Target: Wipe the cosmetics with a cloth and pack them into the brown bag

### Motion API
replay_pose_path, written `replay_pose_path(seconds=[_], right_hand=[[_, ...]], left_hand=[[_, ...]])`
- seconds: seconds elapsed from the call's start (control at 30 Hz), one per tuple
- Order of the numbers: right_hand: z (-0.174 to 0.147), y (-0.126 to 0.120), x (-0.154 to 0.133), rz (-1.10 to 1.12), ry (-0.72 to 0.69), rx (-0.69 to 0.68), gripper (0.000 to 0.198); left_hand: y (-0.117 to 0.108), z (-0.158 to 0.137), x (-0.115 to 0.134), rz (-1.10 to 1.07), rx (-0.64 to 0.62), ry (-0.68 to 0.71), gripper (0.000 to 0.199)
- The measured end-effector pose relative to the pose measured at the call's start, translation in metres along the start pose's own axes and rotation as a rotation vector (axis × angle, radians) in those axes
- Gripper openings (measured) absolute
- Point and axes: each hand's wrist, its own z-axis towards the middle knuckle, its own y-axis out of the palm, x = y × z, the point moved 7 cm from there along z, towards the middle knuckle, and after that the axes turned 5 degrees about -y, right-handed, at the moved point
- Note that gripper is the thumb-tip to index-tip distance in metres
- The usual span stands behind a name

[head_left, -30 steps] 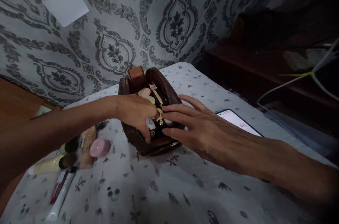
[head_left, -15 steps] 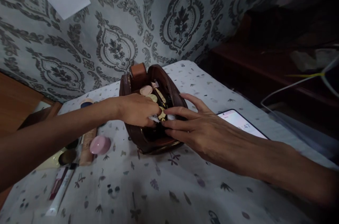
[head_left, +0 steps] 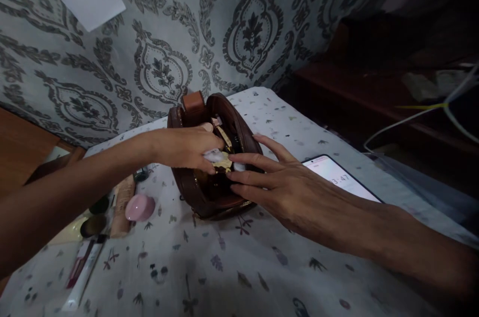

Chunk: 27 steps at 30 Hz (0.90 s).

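Observation:
A dark brown zip bag [head_left: 179,177] stands unzipped on the bed, with a tan tab at its back. My left hand [head_left: 187,147] reaches into it from the left, fingers closed on a small crumpled white wad [head_left: 214,156] that looks like tissue. Just beside the wad is a yellow-gold item [head_left: 224,163] whose kind I cannot make out. Over the bag's right rim my right hand [head_left: 277,172] lies with long fingers spread, tips inside the opening; its thumb is hidden. Behind them a slim gold-and-black item [head_left: 223,132] and a round pinkish item [head_left: 207,127] show inside.
To the left lie a pink round container [head_left: 139,207], a beige tube [head_left: 122,207], a makeup brush [head_left: 93,225] and a white tube with a black cap [head_left: 83,277]. A lit phone [head_left: 339,177] rests beside my right wrist. Patterned wall behind; a cable [head_left: 404,116] hangs at right.
My left hand has shifted slightly up and left within the bag, and more of the white wad shows at its fingers. My right hand stays on the rim.

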Motion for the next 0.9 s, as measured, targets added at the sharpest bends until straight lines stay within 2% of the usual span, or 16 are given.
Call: replay_pose_path(seconds=[0.1, 0.23, 0.37, 0.47, 0.67, 0.8, 0.9], right_hand=[[-0.007, -0.005, -0.006, -0.022, 0.011, 0.057, 0.029], [-0.019, -0.014, -0.019, -0.062, 0.012, 0.184, 0.037], [-0.036, -0.012, -0.034, -0.087, 0.063, 0.272, 0.035], [-0.054, -0.003, -0.043, -0.054, 0.105, 0.283, 0.032], [-0.079, 0.020, -0.055, 0.006, 0.111, 0.267, 0.029], [-0.081, 0.027, -0.056, 0.044, 0.118, 0.309, 0.030], [-0.076, 0.027, -0.059, 0.065, 0.100, 0.292, 0.033]], left_hand=[[-0.008, -0.004, -0.010, 0.027, 0.027, -0.055, 0.028], [0.002, 0.002, -0.010, 0.144, -0.091, -0.148, 0.031], [0.014, 0.015, -0.003, 0.277, -0.190, -0.195, 0.031], [0.021, 0.023, 0.000, 0.314, -0.224, -0.170, 0.026], [0.035, 0.032, 0.001, 0.303, -0.203, -0.093, 0.027], [0.039, 0.034, -0.004, 0.269, -0.157, -0.118, 0.025], [0.044, 0.036, -0.009, 0.222, -0.175, -0.133, 0.024]])
